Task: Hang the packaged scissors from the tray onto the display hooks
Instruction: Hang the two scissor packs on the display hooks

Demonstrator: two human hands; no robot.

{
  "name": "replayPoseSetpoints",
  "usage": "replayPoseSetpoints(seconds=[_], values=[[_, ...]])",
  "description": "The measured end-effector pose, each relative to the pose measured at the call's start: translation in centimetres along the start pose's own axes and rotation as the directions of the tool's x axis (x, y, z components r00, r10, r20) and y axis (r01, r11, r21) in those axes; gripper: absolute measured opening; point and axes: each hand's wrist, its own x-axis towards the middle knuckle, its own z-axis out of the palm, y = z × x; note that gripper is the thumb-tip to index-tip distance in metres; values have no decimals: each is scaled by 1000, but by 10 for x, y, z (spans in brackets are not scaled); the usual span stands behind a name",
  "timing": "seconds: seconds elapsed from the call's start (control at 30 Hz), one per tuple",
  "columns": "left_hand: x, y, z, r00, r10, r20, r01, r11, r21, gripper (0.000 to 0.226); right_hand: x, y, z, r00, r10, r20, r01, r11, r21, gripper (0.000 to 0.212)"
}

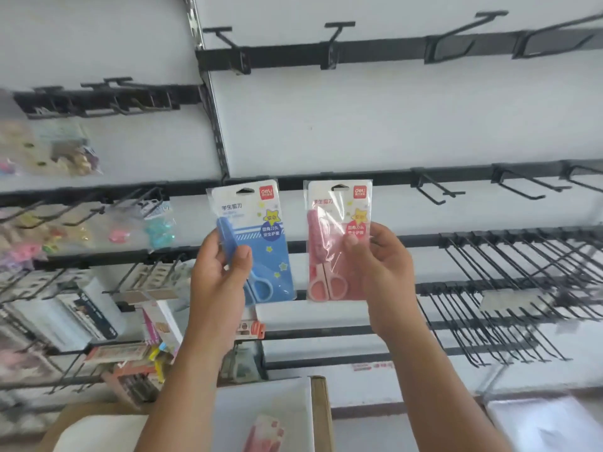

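Observation:
My left hand (219,275) grips a blue packaged scissors (257,230) by its left edge, held upright in front of the wall. My right hand (380,265) grips a pink packaged scissors (336,223) by its right edge, also upright, beside the blue one. Both packs' hang holes sit level with a black rail (391,176). Empty black display hooks (434,190) stick out of that rail to the right. Low down, a white tray (261,412) holds another pink pack (264,433).
More empty hooks (332,37) line the top rail. Dense rows of long bare hooks (509,288) fill the lower right. To the left hang bags of small trinkets (58,151) and stationery packs (81,314). A cardboard box edge (321,415) borders the tray.

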Motion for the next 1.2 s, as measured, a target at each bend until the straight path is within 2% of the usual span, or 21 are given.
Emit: replayPoseSetpoints(seconds=[0.4,0.63,0.93,1.2], values=[[96,58,2,984,177,16,-175,980,-91,28,62,-61,64,986,-168,-27,169,985,40,14],[139,74,7,981,194,5,-191,971,-143,40,91,-68,77,981,-180,-72,183,982,47,21],[162,69,21,974,211,-83,-222,962,-158,38,120,-68,73,982,-176,-62,178,983,42,20],[169,50,28,975,181,-131,-193,977,-90,34,126,-67,61,981,-172,-88,177,983,47,17]])
